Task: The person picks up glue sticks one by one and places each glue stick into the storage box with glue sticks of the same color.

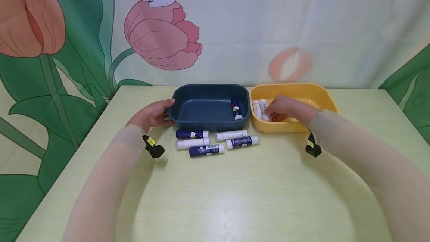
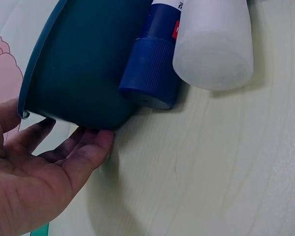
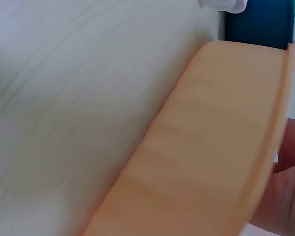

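My left hand (image 1: 152,115) holds the left end of a dark blue plastic basin (image 1: 208,125), thumb at the rim and fingers against the outer wall, as the left wrist view shows. One navy glue stick (image 1: 236,108) lies inside it, at the right. Inside the yellow basin (image 1: 302,88) my right hand (image 1: 283,107) has its fingertips around a white glue stick (image 1: 264,109). Another white glue stick (image 1: 256,109) lies alongside. In the right wrist view, the yellow wall (image 3: 201,132) hides most of my fingers (image 3: 285,196).
Before the blue basin lie several more glue sticks: navy ones (image 1: 206,150) and white ones (image 1: 231,135), all roughly crosswise. The two basins stand side by side on a pale wooden table (image 1: 228,197). A printed flower curtain (image 1: 235,29) hangs behind.
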`<state>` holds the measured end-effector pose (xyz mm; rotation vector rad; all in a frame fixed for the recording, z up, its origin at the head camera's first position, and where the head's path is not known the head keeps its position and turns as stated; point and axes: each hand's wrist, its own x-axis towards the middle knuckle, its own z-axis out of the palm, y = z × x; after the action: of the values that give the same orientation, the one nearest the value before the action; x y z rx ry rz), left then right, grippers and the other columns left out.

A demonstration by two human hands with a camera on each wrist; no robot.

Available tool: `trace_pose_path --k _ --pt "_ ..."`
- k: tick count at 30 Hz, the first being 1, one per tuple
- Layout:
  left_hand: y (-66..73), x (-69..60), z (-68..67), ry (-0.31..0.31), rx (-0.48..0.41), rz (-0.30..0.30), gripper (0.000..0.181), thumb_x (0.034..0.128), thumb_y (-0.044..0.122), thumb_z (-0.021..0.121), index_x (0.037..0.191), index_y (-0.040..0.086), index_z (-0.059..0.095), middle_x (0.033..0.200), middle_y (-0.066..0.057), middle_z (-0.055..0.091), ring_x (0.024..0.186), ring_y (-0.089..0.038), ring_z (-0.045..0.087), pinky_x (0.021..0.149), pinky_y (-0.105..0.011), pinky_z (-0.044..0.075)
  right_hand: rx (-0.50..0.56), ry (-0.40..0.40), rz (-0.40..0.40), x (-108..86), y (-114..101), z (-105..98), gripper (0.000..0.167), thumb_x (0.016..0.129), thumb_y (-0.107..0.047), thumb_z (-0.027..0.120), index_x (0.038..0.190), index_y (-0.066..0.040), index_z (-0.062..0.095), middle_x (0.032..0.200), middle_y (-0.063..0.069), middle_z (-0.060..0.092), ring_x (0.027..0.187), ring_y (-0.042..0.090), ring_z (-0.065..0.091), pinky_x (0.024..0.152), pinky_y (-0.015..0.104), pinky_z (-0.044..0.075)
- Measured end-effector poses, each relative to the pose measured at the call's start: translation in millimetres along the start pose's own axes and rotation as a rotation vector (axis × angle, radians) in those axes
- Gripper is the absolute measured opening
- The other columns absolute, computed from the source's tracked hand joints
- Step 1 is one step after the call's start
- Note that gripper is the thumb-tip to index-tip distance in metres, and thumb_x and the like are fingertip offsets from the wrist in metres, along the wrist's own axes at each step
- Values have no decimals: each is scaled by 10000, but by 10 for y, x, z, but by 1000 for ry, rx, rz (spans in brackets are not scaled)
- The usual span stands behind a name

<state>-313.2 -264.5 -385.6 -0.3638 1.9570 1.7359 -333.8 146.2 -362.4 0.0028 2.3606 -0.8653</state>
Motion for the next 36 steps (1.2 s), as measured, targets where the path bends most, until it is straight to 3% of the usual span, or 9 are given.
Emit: trace_pose_path --k 3,7,13,18,22,28,32,36 --pt "-2 -13 -1 -4 0 1 583 1118 382 338 1619 99 242 1239 -30 488 1131 -173 461 1252 -492 305 -54 7 -39 -141 -13 -43 502 1054 -219 555 1411 121 466 1245 239 567 991 257 625 867 259 594" --pt "6 -27 -10 -5 -6 2 582 1120 380 331 1621 101 235 1213 -18 497 1115 -168 475 1254 -497 303 -139 49 -118 -362 -80 -137 565 1060 -220 531 1471 141 392 1456 328 489 1234 425 589 1007 411 570" --pt "25 -35 -1 0 -7 0 579 1123 369 320 1628 104 222 1271 -32 462 1140 -179 453 1253 -495 300 -199 133 -230 -669 -216 -223 496 1043 -194 571 1417 123 492 1335 316 599 1119 415 635 935 419 600" --pt "17 -31 8 -7 2 4 576 1123 371 317 1622 99 222 1237 -24 461 1111 -164 454 1240 -481 307 -289 186 -333 -971 -306 -182 486 1023 -216 619 1398 82 538 1250 283 646 1005 386 682 905 446 595" --pt "10 -28 13 -8 13 5 579 1122 373 322 1620 95 225 1223 -23 466 1107 -163 458 1230 -477 317 -343 253 -425 -1211 -325 -58 451 997 -224 665 1366 26 595 1234 231 673 1036 347 664 885 447 565" --pt "0 -29 14 1 0 -2 582 1122 366 332 1631 106 224 1317 -50 456 1174 -193 439 1252 -502 301 -347 353 -608 -1446 -276 227 387 958 -159 715 1310 -12 651 1239 175 704 1101 319 659 963 486 562" --pt "-2 -25 8 -2 -4 -1 582 1122 366 330 1630 103 222 1318 -50 462 1169 -187 446 1257 -503 293 -402 387 -756 -1468 -191 451 335 941 -123 735 1254 -16 683 1186 146 732 1040 285 687 921 447 595" --pt "6 -23 4 -4 -1 3 587 1121 377 331 1628 101 224 1275 -36 476 1130 -168 461 1256 -494 297 -498 365 -823 -1366 -83 671 297 940 -137 740 1220 -45 702 1162 108 741 1041 254 694 918 416 595"
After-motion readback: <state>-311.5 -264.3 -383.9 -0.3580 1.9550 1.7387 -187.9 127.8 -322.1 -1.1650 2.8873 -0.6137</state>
